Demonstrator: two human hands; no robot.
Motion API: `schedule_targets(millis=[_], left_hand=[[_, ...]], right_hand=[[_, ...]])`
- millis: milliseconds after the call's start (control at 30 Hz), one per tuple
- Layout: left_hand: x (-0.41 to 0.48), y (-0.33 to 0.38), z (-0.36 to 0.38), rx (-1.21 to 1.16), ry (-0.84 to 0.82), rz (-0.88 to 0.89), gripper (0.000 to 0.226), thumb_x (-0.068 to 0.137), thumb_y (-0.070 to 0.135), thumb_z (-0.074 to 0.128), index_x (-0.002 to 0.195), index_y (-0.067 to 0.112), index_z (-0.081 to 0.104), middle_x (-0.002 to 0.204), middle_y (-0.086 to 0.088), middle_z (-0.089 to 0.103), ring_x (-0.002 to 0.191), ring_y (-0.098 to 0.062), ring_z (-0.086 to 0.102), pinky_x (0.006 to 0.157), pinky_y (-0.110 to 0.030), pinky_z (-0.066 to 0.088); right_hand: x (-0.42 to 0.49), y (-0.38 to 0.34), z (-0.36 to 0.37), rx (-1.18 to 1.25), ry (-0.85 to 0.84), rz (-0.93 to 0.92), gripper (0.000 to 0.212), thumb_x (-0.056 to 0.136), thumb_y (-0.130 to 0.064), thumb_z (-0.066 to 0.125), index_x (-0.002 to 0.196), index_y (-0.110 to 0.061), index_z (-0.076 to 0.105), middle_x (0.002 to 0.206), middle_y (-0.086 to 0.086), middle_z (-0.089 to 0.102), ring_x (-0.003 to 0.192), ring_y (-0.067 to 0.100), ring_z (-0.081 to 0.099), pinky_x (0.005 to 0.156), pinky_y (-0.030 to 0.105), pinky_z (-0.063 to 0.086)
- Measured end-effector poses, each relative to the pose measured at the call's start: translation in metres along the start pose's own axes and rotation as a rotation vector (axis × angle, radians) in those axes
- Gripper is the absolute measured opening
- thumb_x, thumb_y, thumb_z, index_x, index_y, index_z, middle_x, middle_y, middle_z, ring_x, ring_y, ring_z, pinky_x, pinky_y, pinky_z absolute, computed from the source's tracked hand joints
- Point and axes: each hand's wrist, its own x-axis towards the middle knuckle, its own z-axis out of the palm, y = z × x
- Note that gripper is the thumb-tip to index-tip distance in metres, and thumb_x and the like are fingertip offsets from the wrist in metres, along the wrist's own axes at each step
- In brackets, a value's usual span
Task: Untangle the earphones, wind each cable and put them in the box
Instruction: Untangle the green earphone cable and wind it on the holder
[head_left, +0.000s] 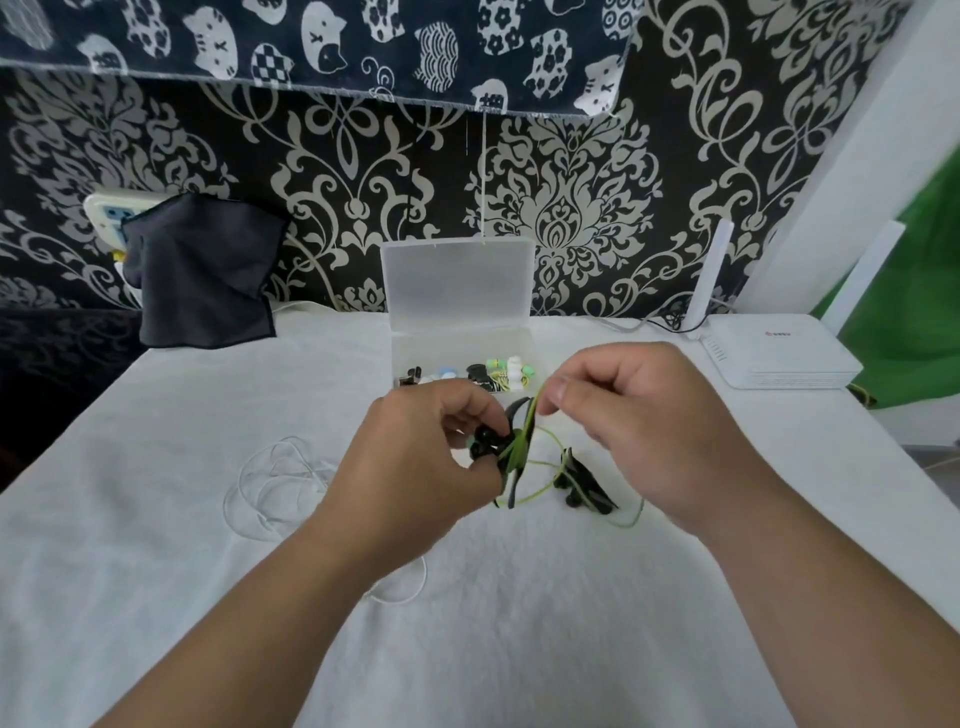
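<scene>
My left hand grips a black-and-green earphone with green cable wound around it, just above the white cloth. My right hand pinches the green cable between thumb and forefinger right beside the left hand. The other black earbud of this pair lies on the cloth under my right hand, with loose green cable trailing round it. A white earphone cable lies in loose loops to the left, partly under my left forearm. The clear plastic box stands open behind my hands, holding several small earphones.
A dark cloth hangs over a power strip at the back left. A white router with an upright antenna sits at the back right. The white tablecloth covers the table; patterned black wallpaper stands behind.
</scene>
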Motion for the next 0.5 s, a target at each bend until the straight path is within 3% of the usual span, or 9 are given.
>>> schedule_targets(millis=[100,200,300,400,500], left_hand=[[-0.001,0.006,-0.002,-0.116,-0.055,-0.025,0.030,0.071,0.001,0.075,0.073,0.030,0.070,0.075,0.014,0.072,0.075,-0.011,0.069,0.074,-0.019,0.055],[0.000,0.008,-0.002,-0.278,-0.103,-0.076,0.032,0.072,-0.008,0.073,0.072,0.024,0.071,0.069,0.007,0.070,0.066,-0.011,0.067,0.065,-0.016,0.051],[0.002,0.005,-0.001,-0.469,-0.101,-0.126,0.025,0.067,-0.003,0.072,0.074,0.020,0.073,0.068,0.000,0.068,0.061,-0.013,0.061,0.063,-0.025,0.051],[0.003,0.005,-0.001,-0.587,-0.076,-0.147,0.023,0.061,0.000,0.065,0.073,0.018,0.073,0.066,-0.005,0.068,0.061,-0.017,0.059,0.060,-0.026,0.049],[0.004,0.007,0.000,-0.655,0.011,-0.160,0.024,0.060,-0.003,0.064,0.071,0.017,0.072,0.064,-0.007,0.066,0.054,-0.017,0.057,0.056,-0.024,0.049]], right_hand=[[0.004,0.005,-0.002,-0.087,0.124,0.025,0.017,0.090,-0.021,0.068,0.074,-0.017,0.074,0.047,-0.011,0.039,0.045,0.005,0.035,0.046,0.016,0.029],[0.005,0.011,0.000,-0.052,0.120,0.104,0.020,0.092,-0.024,0.066,0.074,-0.017,0.072,0.044,-0.013,0.036,0.041,0.005,0.033,0.044,0.017,0.029],[0.006,0.016,0.002,0.000,0.097,0.181,0.027,0.095,-0.028,0.063,0.071,-0.019,0.071,0.049,-0.006,0.038,0.045,0.012,0.035,0.048,0.025,0.030],[0.006,0.018,0.006,-0.028,0.052,0.213,0.030,0.097,-0.032,0.060,0.070,-0.025,0.071,0.058,0.002,0.039,0.052,0.017,0.035,0.054,0.031,0.029],[0.002,0.017,0.014,-0.030,-0.119,0.288,0.041,0.101,-0.033,0.053,0.063,-0.026,0.069,0.053,-0.003,0.041,0.050,0.017,0.033,0.054,0.031,0.029]])
